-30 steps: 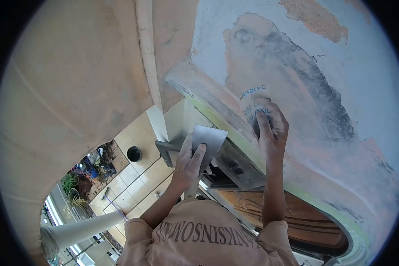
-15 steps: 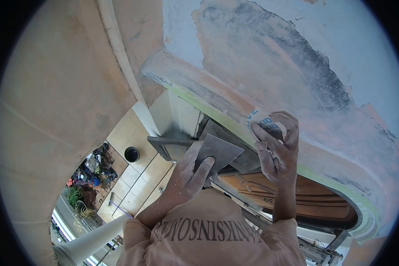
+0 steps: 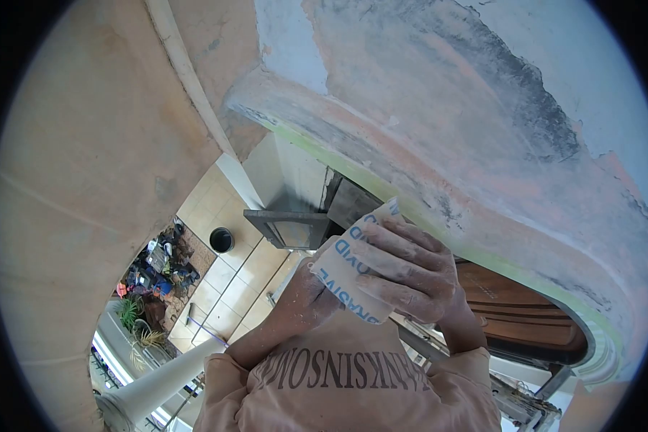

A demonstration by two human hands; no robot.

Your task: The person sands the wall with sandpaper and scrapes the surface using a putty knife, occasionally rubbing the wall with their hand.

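A pale sheet of abrasive paper with blue print (image 3: 345,270) lies tilted between my hands, its printed side showing. Over its right part my right hand (image 3: 410,270) is laid with dusty fingers, pressing on the sheet; the thumb is hidden. My left hand (image 3: 317,291) is bent behind the sheet's lower left edge, its fingers mostly covered. What it grips there cannot be made out, and the grey flat piece is out of sight.
Patchy plaster (image 3: 439,93) curves above a green-edged arch (image 3: 309,147). An open window frame (image 3: 288,229) stands behind the hands. Far below are a black bucket (image 3: 222,240) on tiles (image 3: 227,288), piled items (image 3: 155,266) and a white column (image 3: 158,378). Brown wood panelling (image 3: 518,309) is at right.
My right hand has moved left and down, bringing the printed paper, now opened flatter, over my left hand. The grey flat piece in my left hand has gone from view.
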